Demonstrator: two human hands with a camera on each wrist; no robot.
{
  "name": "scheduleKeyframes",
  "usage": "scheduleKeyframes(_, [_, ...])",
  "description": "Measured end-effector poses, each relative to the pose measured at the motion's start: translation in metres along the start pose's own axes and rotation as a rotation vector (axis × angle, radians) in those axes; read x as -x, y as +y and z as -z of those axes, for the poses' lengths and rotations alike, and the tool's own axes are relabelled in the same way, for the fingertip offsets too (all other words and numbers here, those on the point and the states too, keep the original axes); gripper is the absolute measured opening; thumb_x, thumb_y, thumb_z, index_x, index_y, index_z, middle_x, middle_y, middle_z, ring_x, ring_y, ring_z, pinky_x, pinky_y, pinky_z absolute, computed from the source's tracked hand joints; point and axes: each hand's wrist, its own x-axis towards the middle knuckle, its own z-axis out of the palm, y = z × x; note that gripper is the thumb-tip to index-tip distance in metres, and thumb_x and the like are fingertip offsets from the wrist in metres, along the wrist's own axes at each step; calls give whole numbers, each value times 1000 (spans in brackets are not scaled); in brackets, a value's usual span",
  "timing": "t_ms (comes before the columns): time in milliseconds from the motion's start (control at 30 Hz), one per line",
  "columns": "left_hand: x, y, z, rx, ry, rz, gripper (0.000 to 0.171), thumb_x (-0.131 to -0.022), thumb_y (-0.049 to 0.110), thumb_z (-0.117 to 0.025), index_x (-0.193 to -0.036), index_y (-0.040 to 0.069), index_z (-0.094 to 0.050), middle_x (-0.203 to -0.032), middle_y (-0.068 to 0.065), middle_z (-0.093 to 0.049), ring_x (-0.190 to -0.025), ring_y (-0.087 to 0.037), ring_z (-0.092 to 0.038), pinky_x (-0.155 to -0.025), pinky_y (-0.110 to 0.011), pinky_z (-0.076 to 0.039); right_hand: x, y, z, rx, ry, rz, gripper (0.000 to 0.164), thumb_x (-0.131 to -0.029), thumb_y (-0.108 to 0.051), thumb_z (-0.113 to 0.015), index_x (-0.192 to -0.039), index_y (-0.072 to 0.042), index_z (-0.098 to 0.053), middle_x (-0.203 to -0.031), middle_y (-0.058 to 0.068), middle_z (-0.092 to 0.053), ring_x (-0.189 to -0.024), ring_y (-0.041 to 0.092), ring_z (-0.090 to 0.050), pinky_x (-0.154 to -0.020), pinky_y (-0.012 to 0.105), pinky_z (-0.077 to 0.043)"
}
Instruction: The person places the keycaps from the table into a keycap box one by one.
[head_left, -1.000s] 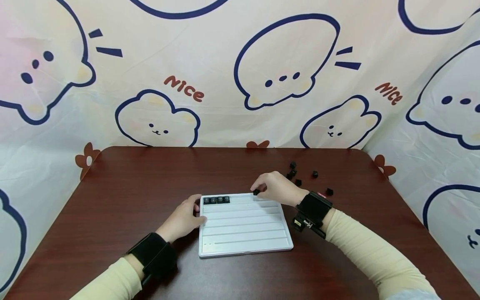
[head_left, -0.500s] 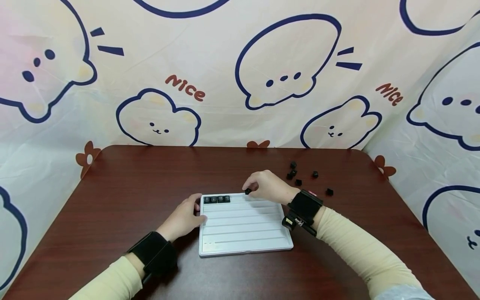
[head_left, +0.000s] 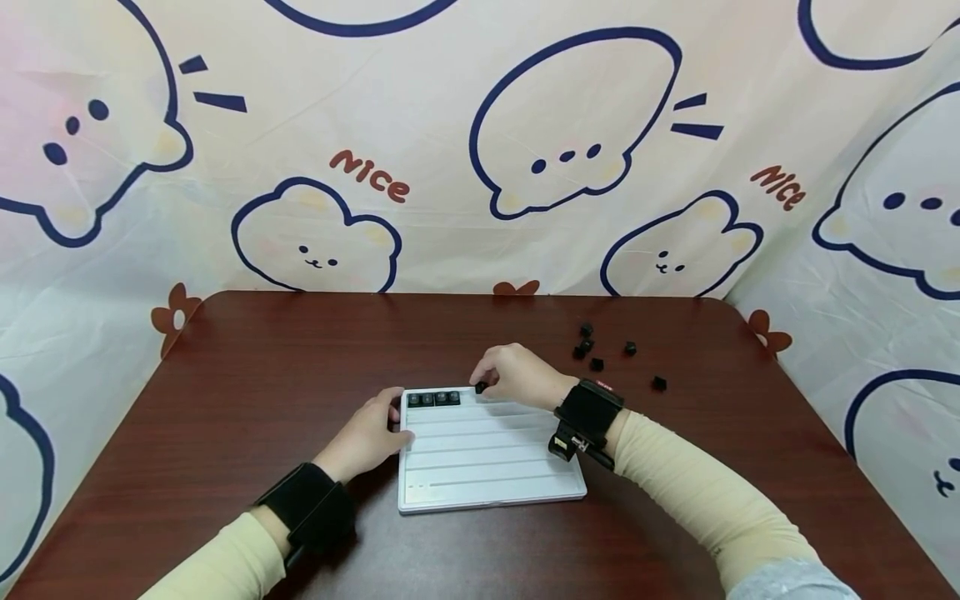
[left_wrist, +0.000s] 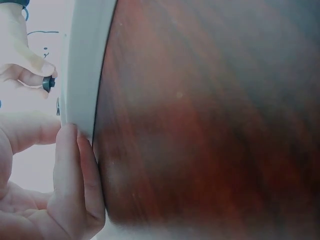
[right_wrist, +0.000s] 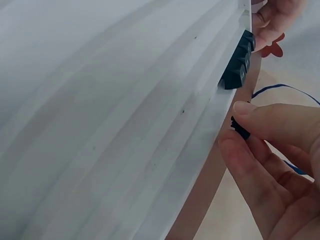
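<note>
A white ridged board (head_left: 487,450) lies on the brown table, with a short row of black keycaps (head_left: 433,399) set along its top-left edge. My left hand (head_left: 367,437) grips the board's left side, thumb over the top face and fingers against the side wall, as the left wrist view shows. Between thumb and fingers, my right hand (head_left: 521,375) pinches one black keycap (right_wrist: 240,129). That keycap is held over the board's far edge, a little to the right of the row; its stem side shows in the left wrist view.
Several loose black keycaps (head_left: 587,345) are scattered on the table (head_left: 315,342) behind and right of the board. A single keycap (head_left: 658,383) lies farthest right. A patterned cloth (head_left: 435,108) hangs behind and beside the table.
My right hand has moved left along the board's far edge with the pinched keycap, closer to the row. The left hand and the board have stayed put.
</note>
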Motion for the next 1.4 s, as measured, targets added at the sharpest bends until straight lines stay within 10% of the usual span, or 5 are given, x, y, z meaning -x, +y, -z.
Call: scheduleKeyframes(1400, [-2,-2,0,-9,3,2,69,-91,4,-74,-150,-6,-41,-106,-12,-54,-89,-23,-52,-73,-34,-45,-12,-15,-21,74,-6,-57,17,-84,2,-82,-94,-10,-75,-89,-2,-65,-84,15,-58,-78,29,-51])
